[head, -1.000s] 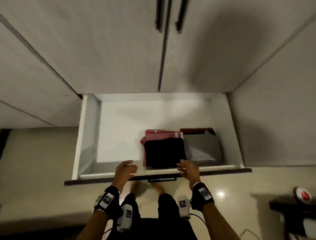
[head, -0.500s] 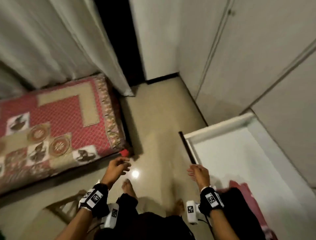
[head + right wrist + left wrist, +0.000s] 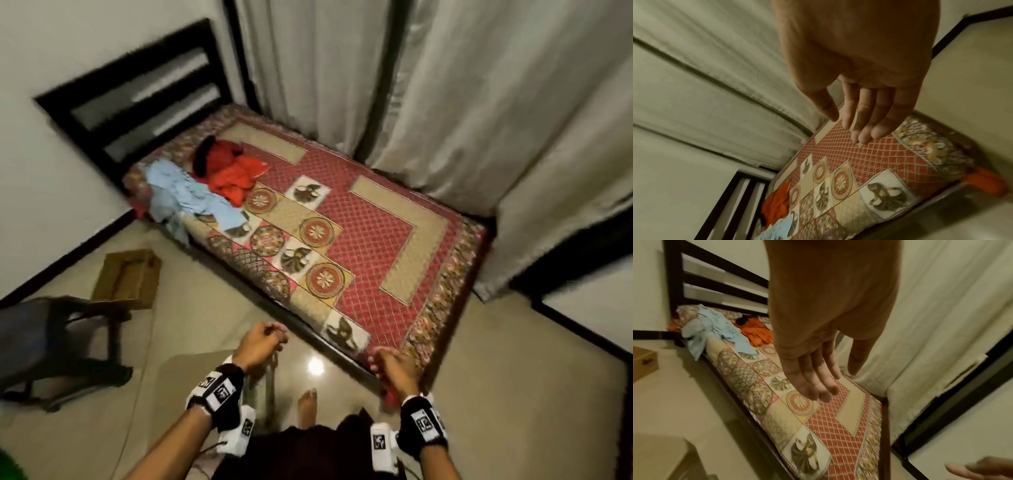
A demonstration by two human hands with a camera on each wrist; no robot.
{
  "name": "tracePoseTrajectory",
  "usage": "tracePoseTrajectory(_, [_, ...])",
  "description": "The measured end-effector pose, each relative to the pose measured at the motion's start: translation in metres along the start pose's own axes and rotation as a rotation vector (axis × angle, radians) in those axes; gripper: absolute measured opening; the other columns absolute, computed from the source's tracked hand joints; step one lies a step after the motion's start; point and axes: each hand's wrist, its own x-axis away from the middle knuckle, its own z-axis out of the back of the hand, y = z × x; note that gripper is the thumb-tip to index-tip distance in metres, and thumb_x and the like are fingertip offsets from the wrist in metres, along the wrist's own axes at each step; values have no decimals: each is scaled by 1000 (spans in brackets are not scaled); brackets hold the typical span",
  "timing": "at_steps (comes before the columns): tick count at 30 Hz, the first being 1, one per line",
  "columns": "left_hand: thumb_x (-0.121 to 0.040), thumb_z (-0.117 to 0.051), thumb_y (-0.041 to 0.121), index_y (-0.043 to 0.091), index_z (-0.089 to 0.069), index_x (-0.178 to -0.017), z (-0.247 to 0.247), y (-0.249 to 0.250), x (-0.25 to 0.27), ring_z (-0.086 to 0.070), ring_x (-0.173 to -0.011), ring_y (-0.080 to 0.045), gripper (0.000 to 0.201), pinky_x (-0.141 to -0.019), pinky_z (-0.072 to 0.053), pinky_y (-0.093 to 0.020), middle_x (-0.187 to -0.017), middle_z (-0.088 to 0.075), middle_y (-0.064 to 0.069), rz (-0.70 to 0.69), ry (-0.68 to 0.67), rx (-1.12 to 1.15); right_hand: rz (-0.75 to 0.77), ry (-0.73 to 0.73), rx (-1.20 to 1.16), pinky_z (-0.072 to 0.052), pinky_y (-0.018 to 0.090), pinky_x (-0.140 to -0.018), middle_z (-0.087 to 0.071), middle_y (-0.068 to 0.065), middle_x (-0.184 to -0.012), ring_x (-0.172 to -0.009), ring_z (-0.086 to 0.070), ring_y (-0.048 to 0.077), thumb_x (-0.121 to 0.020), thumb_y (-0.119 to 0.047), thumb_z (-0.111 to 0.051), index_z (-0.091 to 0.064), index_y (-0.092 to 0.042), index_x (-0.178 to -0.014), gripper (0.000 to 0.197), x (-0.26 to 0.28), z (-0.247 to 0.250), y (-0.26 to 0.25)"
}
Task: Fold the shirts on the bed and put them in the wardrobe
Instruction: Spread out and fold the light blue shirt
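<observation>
Both hands hang empty near the foot of the bed (image 3: 404, 240): the left hand (image 3: 258, 346) and right hand (image 3: 394, 370) show relaxed, loosely curled fingers grasping nothing. Well apart from them, by the headboard (image 3: 137, 99), a light-blue shirt (image 3: 181, 195) and an orange shirt (image 3: 236, 174) lie crumpled, touching. Both look soft, light and limp; taking each by the shoulders would likely let it hang flat for folding.
</observation>
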Motion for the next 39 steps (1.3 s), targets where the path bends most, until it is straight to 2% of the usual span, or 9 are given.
tracePoseTrajectory(3, [-84,-66,17,14,-72,-98,50,34,-26,-67,-75,-21,16,-67,-51,-32,-86,-77,-9,-16,91,101,43,-206,146,-58,37,-67,-77,17,-90,-73,-69,24,-96,-16,-67,-77,-12,-92,12,-44,-77,-76])
tracePoseTrajectory(11, [-96,-60,0,7,-72,-100,145,76,-119,-65,-69,-17,15,-62,-47,-26,-90,-73,-22,-20,298,288,149,-416,439,-46,24,-51,-73,11,-75,-58,-62,18,-98,-11,-61,-75,-7,-83,21,-156,-238,-227])
tracePoseTrajectory(16, [-97,-61,1,-1,-71,-94,201,101,-178,-67,-68,-21,11,-61,-51,-27,-82,-74,-19,-34,449,322,241,-485,680,-42,34,-62,-70,6,-68,-64,-60,22,-73,-46,-62,-72,-8,-83,41,-251,-339,-264])
tracePoseTrajectory(20, [-97,-60,0,6,-72,-97,237,126,-213,-67,-67,-19,13,-64,-50,-30,-81,-76,-11,-12,490,374,233,-517,748,-49,38,-55,-76,7,-75,-58,-66,28,-75,-41,-64,-75,-11,-89,35,-288,-411,-285])
tracePoseTrajectory(28, [-93,-67,11,14,-75,-95,320,144,-356,-72,-77,-22,9,-69,-55,-30,-87,-77,-9,76,365,310,-116,-468,607,-49,28,-53,-70,12,-86,-63,-62,20,-87,-27,-64,-70,-4,-96,26,-390,-571,-321])
tracePoseTrajectory(30, [-82,-70,25,17,-76,-95,338,138,-404,-74,-83,-23,16,-75,-56,-34,-88,-78,-4,96,307,293,-114,-434,625,-52,22,-59,-67,13,-102,-75,-63,19,-99,-18,-55,-66,-2,-117,26,-425,-610,-328])
tracePoseTrajectory(34, [-83,-67,28,26,-77,-98,378,107,-516,-74,-88,-16,18,-85,-59,-39,-94,-78,4,120,261,231,7,-340,734,-42,36,-112,-45,12,-153,-135,-50,33,-93,-32,-67,-35,-2,-152,73,-513,-701,-312])
tracePoseTrajectory(36, [-83,-67,23,26,-78,-93,395,91,-559,-75,-90,-22,15,-86,-57,-44,-93,-78,0,84,261,240,28,-338,722,-34,31,-112,-27,8,-162,-144,-38,31,-93,-25,-72,-11,-1,-159,93,-550,-738,-297])
tracePoseTrajectory(39, [-72,-72,34,28,-78,-88,416,69,-602,-74,-86,-30,18,-86,-57,-53,-87,-76,-7,52,307,268,-2,-280,845,-39,37,-108,-42,20,-153,-137,-46,34,-91,-29,-72,-30,0,-153,81,-587,-767,-277])
